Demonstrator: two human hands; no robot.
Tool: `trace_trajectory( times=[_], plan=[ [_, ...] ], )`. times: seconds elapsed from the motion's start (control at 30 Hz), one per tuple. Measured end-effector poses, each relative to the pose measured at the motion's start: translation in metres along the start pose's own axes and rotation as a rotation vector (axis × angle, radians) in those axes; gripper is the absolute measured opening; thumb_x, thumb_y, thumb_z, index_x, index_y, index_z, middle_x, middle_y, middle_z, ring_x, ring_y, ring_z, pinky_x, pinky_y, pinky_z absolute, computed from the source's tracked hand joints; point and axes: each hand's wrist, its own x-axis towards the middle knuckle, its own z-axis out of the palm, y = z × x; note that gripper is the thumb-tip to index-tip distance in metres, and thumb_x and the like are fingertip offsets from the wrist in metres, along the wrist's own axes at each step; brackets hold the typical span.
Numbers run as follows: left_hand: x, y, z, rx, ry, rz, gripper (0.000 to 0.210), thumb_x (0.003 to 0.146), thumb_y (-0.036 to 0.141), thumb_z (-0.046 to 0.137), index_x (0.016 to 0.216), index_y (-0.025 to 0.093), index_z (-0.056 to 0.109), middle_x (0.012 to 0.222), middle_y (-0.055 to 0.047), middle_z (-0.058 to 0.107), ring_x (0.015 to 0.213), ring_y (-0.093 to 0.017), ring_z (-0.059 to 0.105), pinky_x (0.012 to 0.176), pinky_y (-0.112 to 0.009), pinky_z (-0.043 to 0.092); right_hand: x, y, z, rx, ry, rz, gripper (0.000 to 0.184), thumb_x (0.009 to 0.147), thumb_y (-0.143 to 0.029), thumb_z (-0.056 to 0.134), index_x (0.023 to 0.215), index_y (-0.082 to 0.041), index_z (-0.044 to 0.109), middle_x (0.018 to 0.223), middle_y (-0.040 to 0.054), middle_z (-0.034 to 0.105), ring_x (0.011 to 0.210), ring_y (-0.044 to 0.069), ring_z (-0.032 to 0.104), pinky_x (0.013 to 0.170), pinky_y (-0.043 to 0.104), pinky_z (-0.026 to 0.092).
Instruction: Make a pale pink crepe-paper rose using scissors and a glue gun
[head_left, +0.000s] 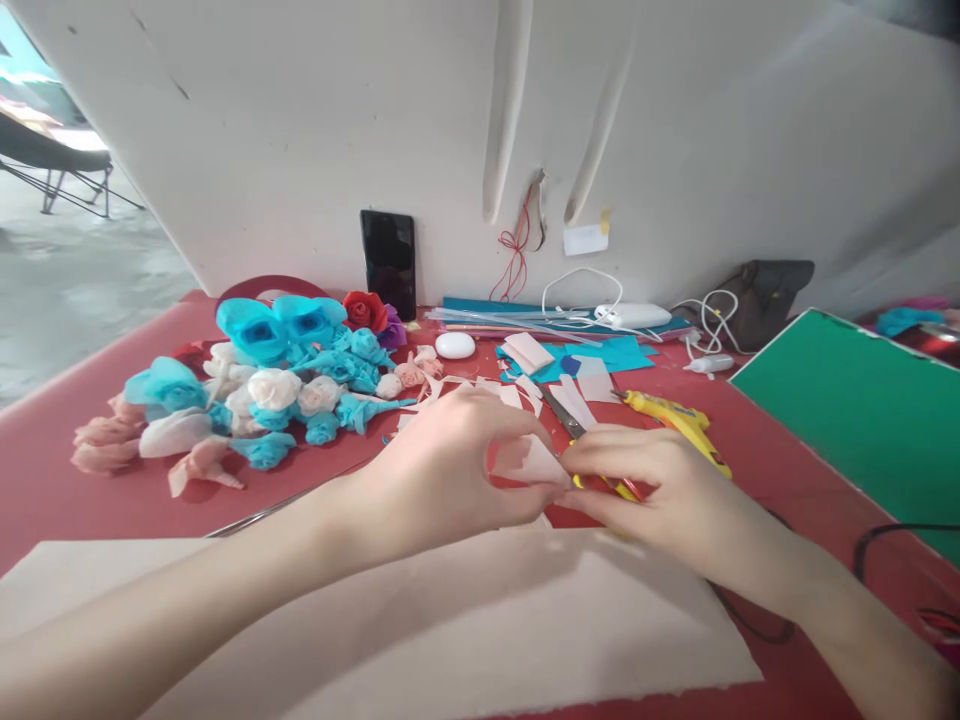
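Note:
Between my two hands is a small pale pink piece of paper. My left hand curls around it, thumb and fingers closed on its left part. My right hand pinches its right tip between thumb and fingers. Just behind my right fingers lie scissors, their yellow handles partly covered by the hand. Under both hands spreads a large pale pink paper sheet. A yellow glue gun rests behind and to the right of my right hand.
At the left is a heap of blue, white and pink paper flowers. A phone leans on the wall behind a white oval case. Blue paper scraps lie at the back. A green board and a dark pouch stand right.

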Motion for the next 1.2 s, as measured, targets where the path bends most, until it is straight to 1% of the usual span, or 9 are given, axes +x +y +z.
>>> trace_trajectory(
  times=[0.13, 0.2, 0.33, 0.43, 0.57, 0.73, 0.9, 1.0, 1.2],
  plan=[
    [-0.002, 0.003, 0.001, -0.034, 0.071, 0.09, 0.015, 0.068, 0.021, 0.065, 0.083, 0.02, 0.062, 0.07, 0.003, 0.064, 0.065, -0.012, 0.057, 0.065, -0.023, 0.045, 0.004, -0.003, 0.005, 0.08, 0.101, -0.027, 0.013, 0.079, -0.015, 0.055, 0.07, -0.022, 0.061, 0.075, -0.0018, 0.06, 0.073, 0.012, 0.054, 0.065, 0.024, 0.043],
    [-0.002, 0.005, 0.001, -0.06, 0.097, 0.159, 0.02, 0.068, 0.021, 0.067, 0.087, 0.02, 0.061, 0.072, 0.003, 0.064, 0.067, -0.012, 0.057, 0.068, -0.024, 0.045, 0.004, -0.005, 0.007, 0.164, 0.163, -0.068, 0.009, 0.076, -0.014, 0.059, 0.07, -0.021, 0.061, 0.078, -0.0021, 0.062, 0.075, 0.012, 0.056, 0.067, 0.023, 0.044],
    [-0.003, 0.004, 0.0, -0.064, 0.145, 0.276, 0.018, 0.07, 0.018, 0.066, 0.088, 0.02, 0.065, 0.077, 0.001, 0.064, 0.073, -0.013, 0.057, 0.074, -0.026, 0.044, 0.004, -0.004, 0.011, 0.226, 0.251, -0.103, 0.006, 0.075, -0.019, 0.062, 0.078, -0.022, 0.066, 0.086, -0.0008, 0.065, 0.074, 0.012, 0.059, 0.063, 0.022, 0.046],
    [-0.004, 0.003, 0.0, -0.041, 0.165, 0.289, 0.015, 0.071, 0.016, 0.065, 0.085, 0.023, 0.068, 0.078, 0.001, 0.064, 0.074, -0.013, 0.057, 0.076, -0.028, 0.043, 0.005, -0.003, 0.011, 0.186, 0.286, -0.1, 0.007, 0.075, -0.019, 0.06, 0.077, -0.022, 0.066, 0.087, 0.0006, 0.065, 0.072, 0.013, 0.06, 0.059, 0.022, 0.046],
    [-0.003, 0.004, 0.0, -0.081, 0.168, 0.256, 0.009, 0.071, 0.018, 0.066, 0.077, 0.024, 0.069, 0.077, 0.001, 0.063, 0.072, -0.013, 0.057, 0.073, -0.028, 0.045, 0.004, -0.004, 0.01, 0.127, 0.33, -0.157, 0.011, 0.072, -0.017, 0.063, 0.082, -0.021, 0.066, 0.087, 0.0007, 0.065, 0.074, 0.012, 0.06, 0.064, 0.022, 0.048],
    [-0.003, 0.006, 0.0, -0.237, 0.113, 0.154, 0.007, 0.065, 0.018, 0.071, 0.071, 0.021, 0.069, 0.073, 0.002, 0.062, 0.071, -0.011, 0.058, 0.066, -0.021, 0.047, 0.0, -0.003, 0.008, 0.122, 0.282, -0.218, 0.012, 0.074, -0.015, 0.062, 0.078, -0.024, 0.067, 0.089, -0.001, 0.064, 0.077, 0.013, 0.059, 0.063, 0.023, 0.046],
    [-0.003, 0.003, 0.001, -0.326, 0.051, 0.113, 0.006, 0.065, 0.018, 0.072, 0.069, 0.018, 0.067, 0.072, 0.003, 0.06, 0.068, -0.009, 0.056, 0.063, -0.018, 0.045, 0.001, -0.003, 0.007, 0.237, 0.165, -0.186, 0.012, 0.079, -0.017, 0.058, 0.077, -0.025, 0.067, 0.089, -0.0021, 0.063, 0.076, 0.011, 0.059, 0.062, 0.02, 0.045],
    [-0.001, 0.001, 0.0, -0.392, 0.037, 0.101, 0.006, 0.068, 0.017, 0.07, 0.071, 0.018, 0.065, 0.074, 0.004, 0.06, 0.071, -0.008, 0.056, 0.066, -0.018, 0.045, 0.003, -0.005, 0.008, 0.231, 0.168, -0.131, 0.011, 0.081, -0.02, 0.056, 0.076, -0.023, 0.065, 0.081, -0.0024, 0.062, 0.071, 0.009, 0.057, 0.059, 0.019, 0.043],
    [0.0, -0.002, -0.002, -0.428, -0.011, 0.12, 0.007, 0.071, 0.017, 0.067, 0.077, 0.016, 0.064, 0.077, 0.003, 0.062, 0.075, -0.008, 0.055, 0.071, -0.016, 0.044, 0.001, -0.005, 0.007, 0.201, 0.176, -0.108, 0.013, 0.08, -0.015, 0.055, 0.072, -0.022, 0.061, 0.072, -0.0053, 0.059, 0.064, 0.007, 0.053, 0.054, 0.016, 0.039]
  ],
)
